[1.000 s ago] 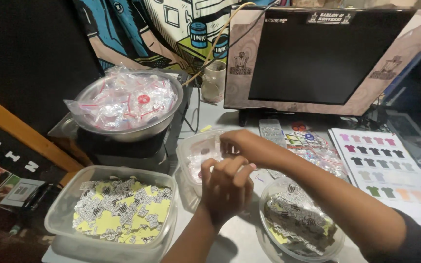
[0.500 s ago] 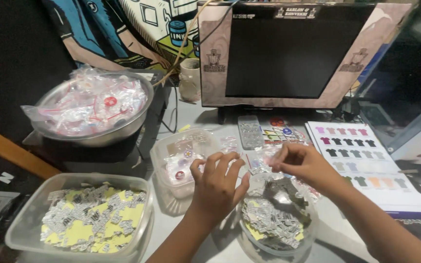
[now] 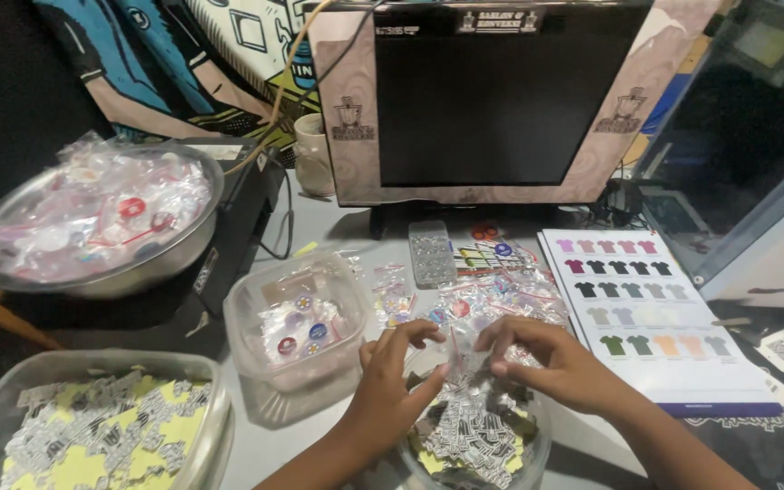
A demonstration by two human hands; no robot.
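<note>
Down low, the left hand (image 3: pixel 392 381) curls its fingers (image 3: pixel 419 331) half closed over a round clear bowl of small printed stickers (image 3: pixel 469 436) on the table (image 3: pixel 356 227). Beside it, the right hand's (image 3: pixel 551 363) fingers (image 3: pixel 501 334) pinch inward at something thin and clear; what either grips is too small to tell. The bowl's lower edge is cut off.
</note>
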